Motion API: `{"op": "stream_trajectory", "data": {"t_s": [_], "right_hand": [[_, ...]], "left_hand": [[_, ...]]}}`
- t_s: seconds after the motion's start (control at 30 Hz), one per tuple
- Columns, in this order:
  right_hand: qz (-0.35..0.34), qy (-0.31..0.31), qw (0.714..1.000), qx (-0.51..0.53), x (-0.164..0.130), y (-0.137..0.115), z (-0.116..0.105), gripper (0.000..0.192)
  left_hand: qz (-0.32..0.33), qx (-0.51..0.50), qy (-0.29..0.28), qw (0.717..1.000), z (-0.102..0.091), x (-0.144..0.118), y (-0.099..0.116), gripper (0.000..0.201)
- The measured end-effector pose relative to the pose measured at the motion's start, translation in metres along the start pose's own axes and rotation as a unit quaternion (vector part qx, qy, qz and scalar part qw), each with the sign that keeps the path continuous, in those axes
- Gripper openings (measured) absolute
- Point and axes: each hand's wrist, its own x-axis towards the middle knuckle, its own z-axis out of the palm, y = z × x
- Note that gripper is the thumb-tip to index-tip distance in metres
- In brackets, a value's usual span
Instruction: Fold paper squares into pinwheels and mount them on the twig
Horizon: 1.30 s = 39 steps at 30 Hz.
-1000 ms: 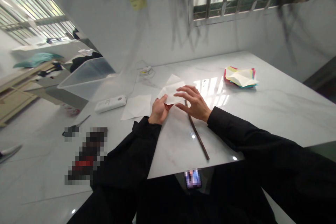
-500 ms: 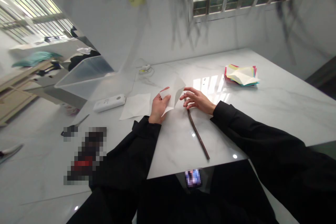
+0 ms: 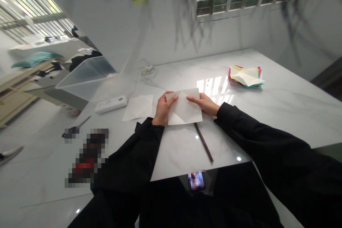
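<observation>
A creased white sheet of paper (image 3: 185,112) is spread between my two hands, facing me above the table. My left hand (image 3: 162,108) pinches its left edge, thumb on the front and fingers behind. On the other side, my right hand (image 3: 207,104) grips the right edge the same way, its fingers hidden behind the sheet. A thin dark brown stick (image 3: 204,143) lies on the table below, its upper end covered by the paper. Another white sheet (image 3: 139,107) lies flat to the left of my left hand.
A stack of coloured paper (image 3: 245,76) sits at the back right of the marble-patterned table (image 3: 280,103). To the left are a white oblong device (image 3: 111,104), scissors (image 3: 77,128) with blurred-out handles, and a clear plastic bin (image 3: 88,74). A thin cable (image 3: 148,71) lies near the wall.
My right hand has taken hold of the paper's right side. The sheet, folded up and tilted before, is now opened out flat between both hands and covers the stick's upper part.
</observation>
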Motion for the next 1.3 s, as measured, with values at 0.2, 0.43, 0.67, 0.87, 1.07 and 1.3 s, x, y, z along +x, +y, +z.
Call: {"op": "stream_trajectory", "data": {"t_s": [0.2, 0.43, 0.67, 0.87, 1.07, 1.3], "right_hand": [[0.011, -0.024, 1.000, -0.008, 0.000, -0.004, -0.002, 0.045], [0.032, -0.002, 0.998, -0.054, 0.002, -0.006, 0.000, 0.029], [0.016, 0.089, 0.995, -0.027, 0.007, -0.001, -0.002, 0.023], [0.006, 0.079, 0.996, -0.039, 0.008, 0.001, -0.006, 0.026], [0.020, 0.095, 0.995, -0.021, 0.009, 0.002, -0.007, 0.034], [0.021, 0.157, 0.987, -0.014, 0.011, 0.003, -0.005, 0.033]], "left_hand": [[0.021, -0.004, 0.095, 0.995, -0.005, 0.007, -0.003, 0.043], [0.055, -0.103, 0.162, 0.980, -0.008, 0.012, 0.001, 0.038], [-0.025, -0.202, 0.013, 0.979, 0.002, -0.001, 0.015, 0.056], [-0.032, -0.138, -0.043, 0.989, -0.009, 0.004, 0.016, 0.077], [-0.001, -0.058, -0.055, 0.997, -0.005, 0.003, 0.012, 0.057], [-0.018, -0.037, -0.078, 0.996, -0.001, 0.000, 0.007, 0.056]]}}
